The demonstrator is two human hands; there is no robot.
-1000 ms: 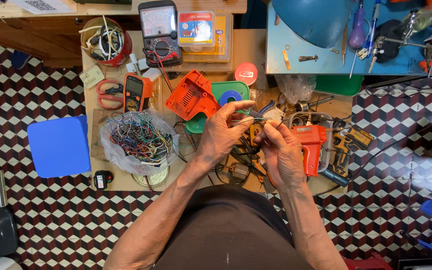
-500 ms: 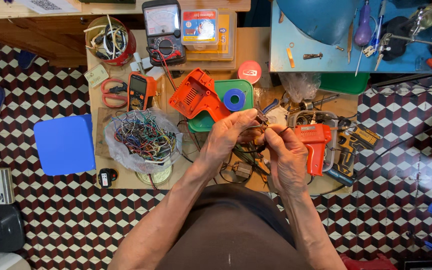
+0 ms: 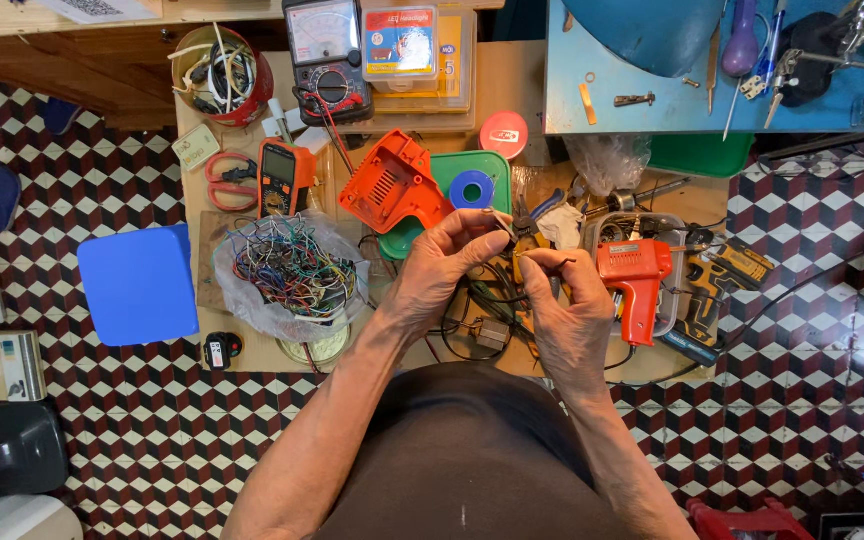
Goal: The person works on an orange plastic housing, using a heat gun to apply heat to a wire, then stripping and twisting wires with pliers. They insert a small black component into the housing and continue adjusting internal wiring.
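Both hands meet over the middle of the workbench (image 3: 252,352), near its front edge. Left hand (image 3: 442,270) is curled, thumb and fingers pinching a small pale part (image 3: 504,218); what that part is cannot be told. Right hand (image 3: 570,310) is closed too, fingertips pinched on something thin and dark next to it, too small to identify. Black wires (image 3: 482,300) loop on the bench just below the hands.

Outward, counted: one orange soldering gun (image 3: 637,280) just right of the right hand; one orange plastic housing (image 3: 392,185) and one blue tape roll (image 3: 471,189) on a green tray (image 3: 487,165) behind the left hand. One clear bag of coloured wire offcuts (image 3: 292,270) lies left. Two meters: an orange handheld one (image 3: 279,175) and a black analogue one (image 3: 327,55) at the back edge. One pair of red-handled scissors (image 3: 227,178) near the left edge.
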